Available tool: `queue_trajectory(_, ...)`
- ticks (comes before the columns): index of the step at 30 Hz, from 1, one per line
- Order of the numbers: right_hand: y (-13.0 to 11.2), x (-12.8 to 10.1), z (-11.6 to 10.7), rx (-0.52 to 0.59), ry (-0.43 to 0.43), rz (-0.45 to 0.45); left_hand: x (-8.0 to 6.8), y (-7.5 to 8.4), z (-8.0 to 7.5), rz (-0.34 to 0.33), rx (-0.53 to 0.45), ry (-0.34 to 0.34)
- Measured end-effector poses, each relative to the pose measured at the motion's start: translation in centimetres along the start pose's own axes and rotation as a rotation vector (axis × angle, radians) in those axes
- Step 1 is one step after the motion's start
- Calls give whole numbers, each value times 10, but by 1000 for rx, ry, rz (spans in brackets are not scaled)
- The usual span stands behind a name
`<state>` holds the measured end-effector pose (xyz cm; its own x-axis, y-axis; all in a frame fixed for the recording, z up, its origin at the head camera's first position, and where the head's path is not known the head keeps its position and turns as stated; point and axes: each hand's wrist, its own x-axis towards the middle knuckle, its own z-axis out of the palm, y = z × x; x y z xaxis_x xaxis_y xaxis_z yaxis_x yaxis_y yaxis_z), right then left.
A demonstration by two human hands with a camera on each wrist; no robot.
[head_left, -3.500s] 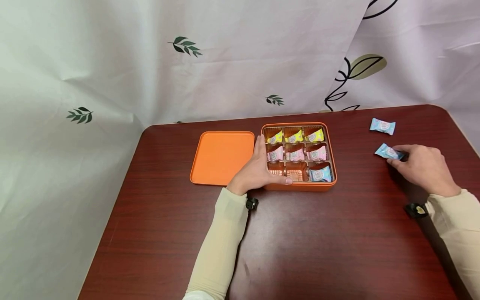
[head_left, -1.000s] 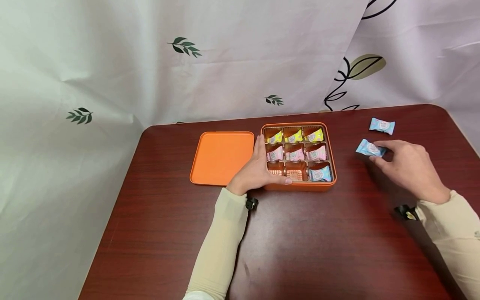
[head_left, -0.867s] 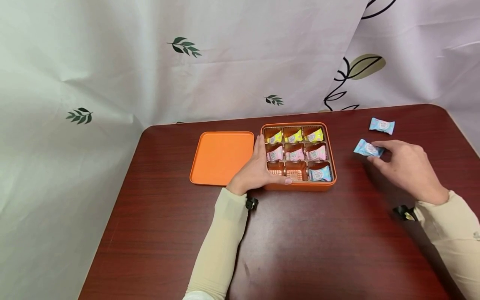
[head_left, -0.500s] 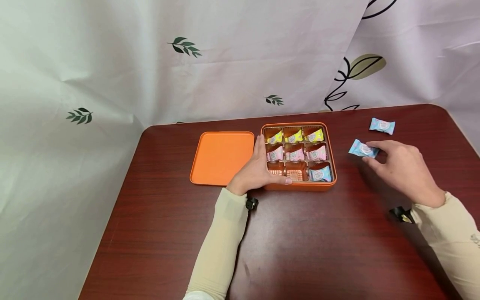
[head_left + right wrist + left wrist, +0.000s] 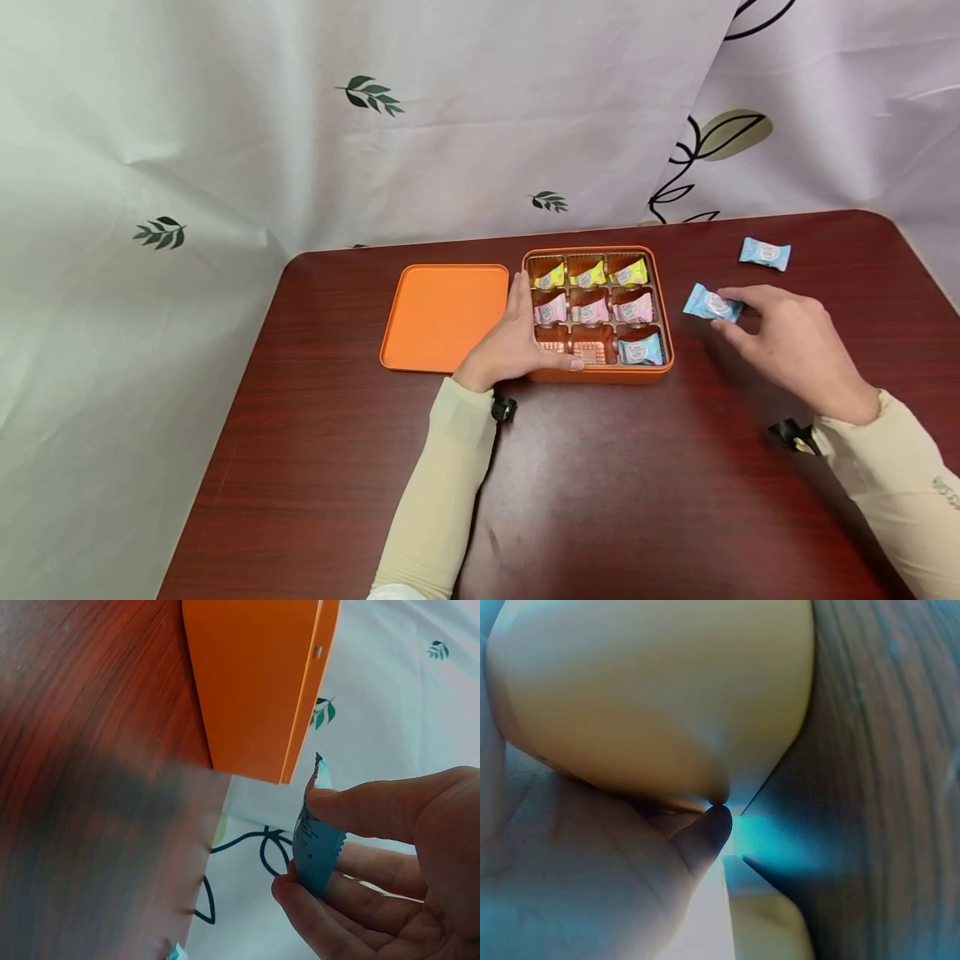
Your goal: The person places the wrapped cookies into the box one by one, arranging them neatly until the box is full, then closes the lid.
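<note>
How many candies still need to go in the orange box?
Seven candies already sit in the orange box: three yellow, three pink, one blue. The right hand pinches another blue candy beside the box; the left hand holds the box. Two front pockets are bare, and one more blue candy waits on the table.

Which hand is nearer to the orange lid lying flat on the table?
Left. The left hand rests between the orange lid and the box; the right hand is beyond the box, pinching a blue candy.
</note>
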<state>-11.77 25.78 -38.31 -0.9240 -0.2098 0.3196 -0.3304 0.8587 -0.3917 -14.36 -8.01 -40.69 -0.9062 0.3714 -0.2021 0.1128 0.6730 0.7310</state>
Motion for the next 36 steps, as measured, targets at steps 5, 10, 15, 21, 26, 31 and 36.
queue_trajectory(5, -7, 0, 1, 15, -3, -6, 0, 0, 0, 3, 13, 4)
queue_trajectory(10, -12, 0, 2, 28, 3, -28, 0, 0, 0, 2, 11, 4)
queue_trajectory(15, -17, -1, 3, 29, 15, -46, 0, 0, 0, 1, 11, 4)
queue_trajectory(21, -23, -1, 5, 41, 22, -65, 0, 0, -1, 2, 10, 0)
queue_trajectory(26, -27, -1, 6, 46, 31, -86, 0, 0, -1, 1, 8, -8)
queue_trajectory(31, -33, -1, 7, 64, 21, -99, 0, 0, -1, 2, 2, -10)
queue_trajectory(36, -39, 1, 9, 76, 15, -114, -1, 0, 0, -2, -20, -8)
